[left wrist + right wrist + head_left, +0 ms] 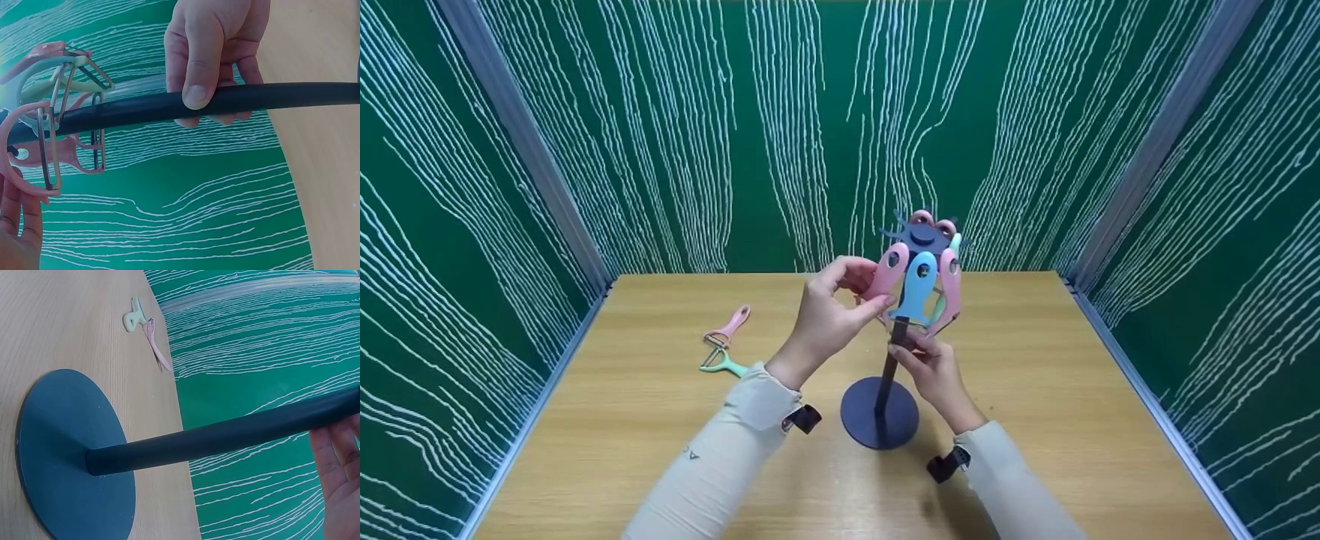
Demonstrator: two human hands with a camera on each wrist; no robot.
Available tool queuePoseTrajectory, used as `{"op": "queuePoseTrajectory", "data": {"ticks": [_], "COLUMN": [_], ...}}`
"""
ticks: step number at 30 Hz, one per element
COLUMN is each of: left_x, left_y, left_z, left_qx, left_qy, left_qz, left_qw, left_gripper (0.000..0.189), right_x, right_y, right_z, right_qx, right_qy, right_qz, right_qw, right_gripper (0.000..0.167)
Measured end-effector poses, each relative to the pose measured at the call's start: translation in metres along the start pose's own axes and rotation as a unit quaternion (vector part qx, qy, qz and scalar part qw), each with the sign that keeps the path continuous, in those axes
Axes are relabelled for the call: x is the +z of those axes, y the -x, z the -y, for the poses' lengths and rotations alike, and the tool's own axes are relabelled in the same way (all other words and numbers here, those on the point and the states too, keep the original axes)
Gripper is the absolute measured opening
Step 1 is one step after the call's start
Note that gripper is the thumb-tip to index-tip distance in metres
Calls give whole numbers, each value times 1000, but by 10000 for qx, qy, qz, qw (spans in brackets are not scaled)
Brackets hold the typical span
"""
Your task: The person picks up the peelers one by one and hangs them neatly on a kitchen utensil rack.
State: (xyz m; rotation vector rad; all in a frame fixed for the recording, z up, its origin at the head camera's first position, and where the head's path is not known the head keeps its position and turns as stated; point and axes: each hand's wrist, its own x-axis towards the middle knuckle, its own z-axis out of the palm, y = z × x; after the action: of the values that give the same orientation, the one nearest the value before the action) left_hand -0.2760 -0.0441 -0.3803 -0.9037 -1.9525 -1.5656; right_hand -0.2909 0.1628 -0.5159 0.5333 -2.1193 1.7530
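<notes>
A dark stand with a round base point(900, 424) rises from the table, several peelers hanging around its hooked top point(922, 237). My left hand point(826, 306) pinches a pink peeler point(891, 266) by its handle at the left side of the rack. Beside it hang a blue peeler point(916, 296) and another pink peeler point(952, 279); greenish ones are partly hidden behind. My right hand point(936, 373) grips the black pole point(140, 109) just below the peeler heads, thumb across the front in the left wrist view. The right wrist view catches the right hand's fingers point(332, 455) against the pole.
On the table's left lie a pink peeler point(731, 324) and a green peeler point(726, 364), heads close together; my left forearm partly covers the green handle. Green walls point(780, 135) with white lines enclose the wooden table point(660, 435) at the back and sides.
</notes>
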Motion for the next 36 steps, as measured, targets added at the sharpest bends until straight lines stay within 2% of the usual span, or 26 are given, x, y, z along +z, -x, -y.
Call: {"op": "queuePoseTrajectory", "data": {"ticks": [5, 16, 26, 32, 36], "left_x": [-1, -14, -36, -54, -67], "left_y": [0, 7, 18, 27, 34], "left_z": [3, 9, 25, 34, 42], "left_qx": [112, 55, -128, -121, -266], "left_qy": [-43, -195, -419, -599, -785], "left_qz": [13, 124, 27, -38, -117], "left_qw": [9999, 9997, 9990, 9981, 9965], "left_gripper": [38, 39, 37, 38, 37], "right_x": [2, 0, -2, 0, 0], "right_y": [-1, -1, 0, -1, -2], "right_z": [0, -2, -3, -2, -2], "right_qx": [-191, -70, 6, -132, -143], "right_qy": [26, 87, -20, -36, -58], "right_qz": [-107, -63, -79, -77, -53], "right_qw": [9998, 9999, 10000, 9999, 9999], "right_gripper": [23, 25, 21, 19, 20]}}
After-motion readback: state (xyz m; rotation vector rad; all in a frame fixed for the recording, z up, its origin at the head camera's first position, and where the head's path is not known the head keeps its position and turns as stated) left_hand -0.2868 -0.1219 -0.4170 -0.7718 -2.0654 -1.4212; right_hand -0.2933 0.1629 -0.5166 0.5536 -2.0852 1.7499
